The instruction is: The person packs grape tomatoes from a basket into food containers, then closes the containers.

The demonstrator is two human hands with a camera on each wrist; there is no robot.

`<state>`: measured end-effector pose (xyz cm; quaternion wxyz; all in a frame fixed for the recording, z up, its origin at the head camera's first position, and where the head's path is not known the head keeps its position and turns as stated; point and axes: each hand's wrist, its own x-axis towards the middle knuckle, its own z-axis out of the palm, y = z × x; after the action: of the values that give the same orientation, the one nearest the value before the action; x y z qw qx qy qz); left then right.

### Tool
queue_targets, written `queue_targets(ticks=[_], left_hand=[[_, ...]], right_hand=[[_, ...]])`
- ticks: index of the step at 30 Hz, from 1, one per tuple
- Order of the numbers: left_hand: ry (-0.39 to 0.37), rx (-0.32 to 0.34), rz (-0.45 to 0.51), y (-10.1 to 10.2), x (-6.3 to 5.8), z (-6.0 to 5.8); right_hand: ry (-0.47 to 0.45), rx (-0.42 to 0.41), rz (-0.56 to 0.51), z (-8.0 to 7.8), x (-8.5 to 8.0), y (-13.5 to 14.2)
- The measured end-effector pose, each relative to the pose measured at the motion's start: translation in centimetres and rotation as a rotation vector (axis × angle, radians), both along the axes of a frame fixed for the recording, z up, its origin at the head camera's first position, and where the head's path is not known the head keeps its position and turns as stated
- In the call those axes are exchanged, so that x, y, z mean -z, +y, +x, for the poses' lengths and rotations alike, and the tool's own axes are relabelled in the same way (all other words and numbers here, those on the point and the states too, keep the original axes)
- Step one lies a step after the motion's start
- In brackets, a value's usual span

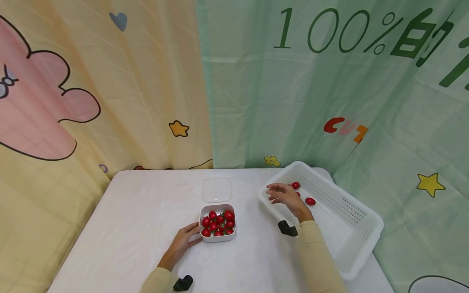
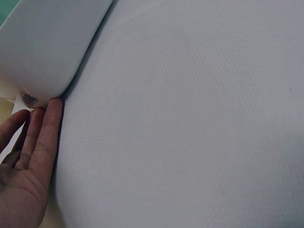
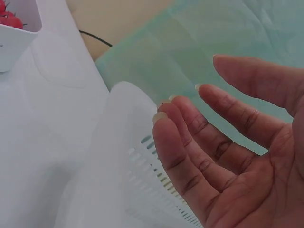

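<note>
A small white box full of cherry tomatoes stands mid-table. Against its left side rest the straight fingers of my left hand; the left wrist view has these fingers touching the box's lower edge. Over the left rim of a large white plastic basket, my right hand hangs with its fingers slightly bent and nothing held. A few cherry tomatoes lie in that basket, some partly hidden behind the right hand. Tomatoes in the box also show at the right wrist view's corner.
A clear square lid lies flat just behind the small box. The white-covered table ends against printed curtains at the back. The basket's right end reaches past the table's right edge.
</note>
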<state>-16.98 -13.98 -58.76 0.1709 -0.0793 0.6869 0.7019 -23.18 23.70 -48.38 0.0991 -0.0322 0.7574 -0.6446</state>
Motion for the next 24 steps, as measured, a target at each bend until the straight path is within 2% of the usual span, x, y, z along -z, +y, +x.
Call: queue_targets(ticks=[6,13,24], left_hand=[[0.004,-0.002,-0.004,0.0,0.1,-0.1],[-0.001,-0.003,-0.008,0.0,0.2,0.0],[0.004,-0.002,-0.01,0.0,0.1,0.0]], right_hand=[[0.041,-0.034,-0.048,-0.6,0.4,2.0],[-0.042,0.064,-0.015,-1.0,0.7,4.2],[-0.124,0.175,-0.035,-1.7,2.9,7.5]])
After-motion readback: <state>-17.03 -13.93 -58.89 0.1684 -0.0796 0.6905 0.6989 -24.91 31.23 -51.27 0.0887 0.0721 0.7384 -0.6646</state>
